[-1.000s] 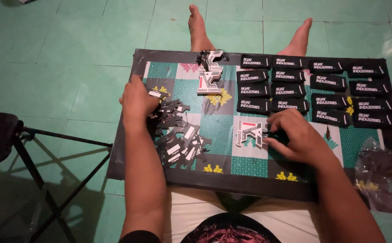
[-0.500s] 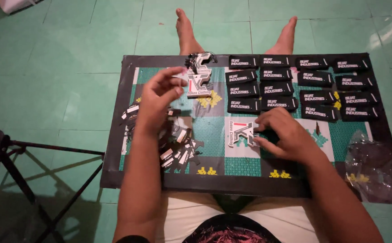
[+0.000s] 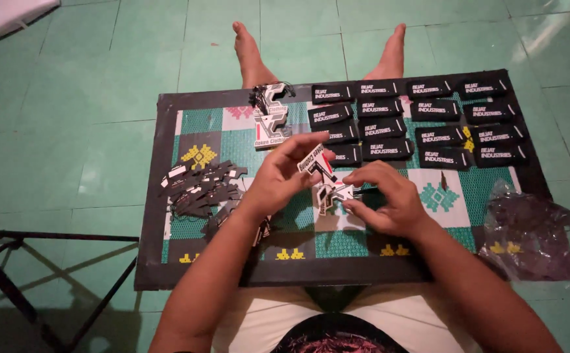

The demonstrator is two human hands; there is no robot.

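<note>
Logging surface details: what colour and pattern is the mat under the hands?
The mat is a green and white check with yellow motifs and a black border, per the head view.

Two cut-out card tags in play, both white with black and red print. One tag point(image 3: 316, 161) sits pinched in the left hand point(image 3: 278, 180), lifted off the board and tilted, printed face up. The second tag point(image 3: 332, 195) lies just below it, held at its right edge by the right hand point(image 3: 386, 199), low over the patterned board. The two tags nearly touch at their near ends; contact is unclear.
</note>
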